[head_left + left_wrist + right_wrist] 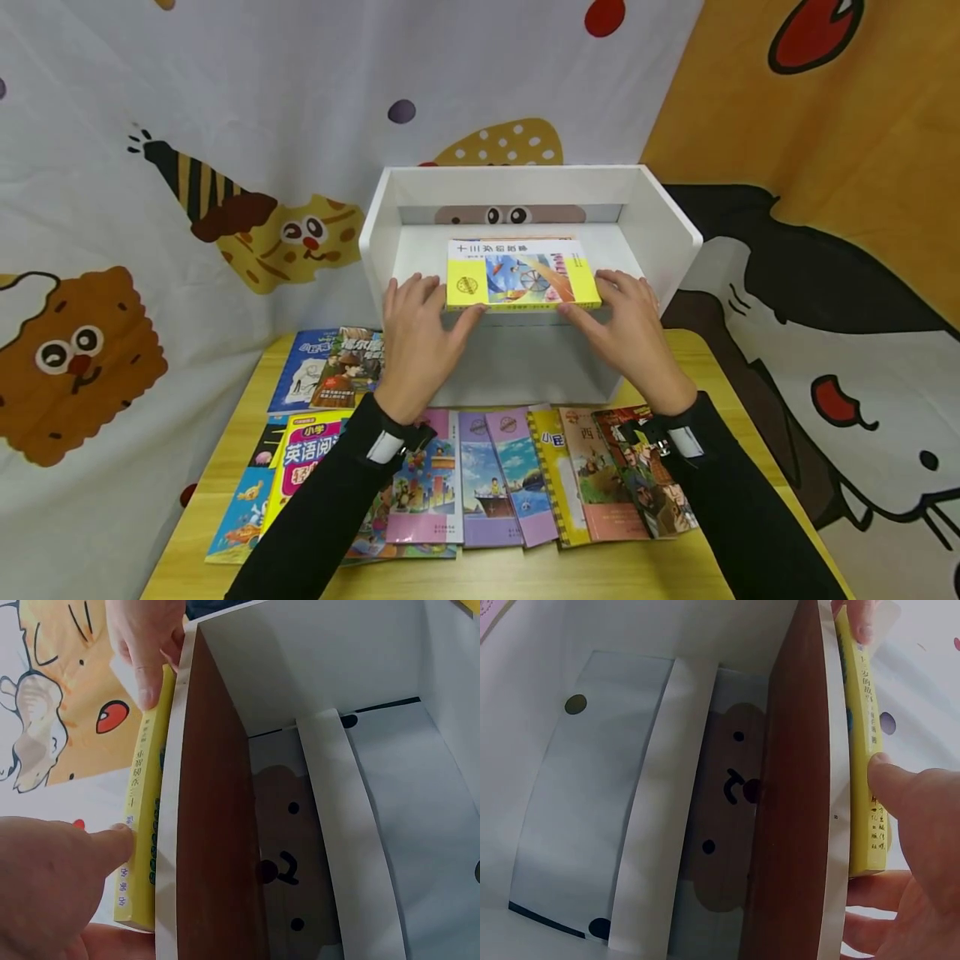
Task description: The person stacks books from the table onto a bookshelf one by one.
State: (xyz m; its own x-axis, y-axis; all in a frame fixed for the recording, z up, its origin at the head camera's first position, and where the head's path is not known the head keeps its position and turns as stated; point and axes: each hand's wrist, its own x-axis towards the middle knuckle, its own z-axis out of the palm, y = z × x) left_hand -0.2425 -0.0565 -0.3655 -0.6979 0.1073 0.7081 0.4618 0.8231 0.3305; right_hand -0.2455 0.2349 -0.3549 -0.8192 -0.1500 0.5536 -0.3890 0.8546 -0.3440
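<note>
A yellow book with a picture cover lies flat on the upper shelf of a white shelf unit, its spine along the shelf's front edge. An orange edge shows just behind it. My left hand is at the book's left end, thumb pressing the spine, fingers extended beside it. At the other end, my right hand mirrors this, its thumb on the spine and fingers past the book's corner. Both wrist views show the yellow spine between the two hands, against the shelf board's edge.
Below the unit, several books fan out on the wooden table, among them a purple one and a dark-covered one. More books, including a blue one, lie at the left. A cartoon-printed cloth hangs behind.
</note>
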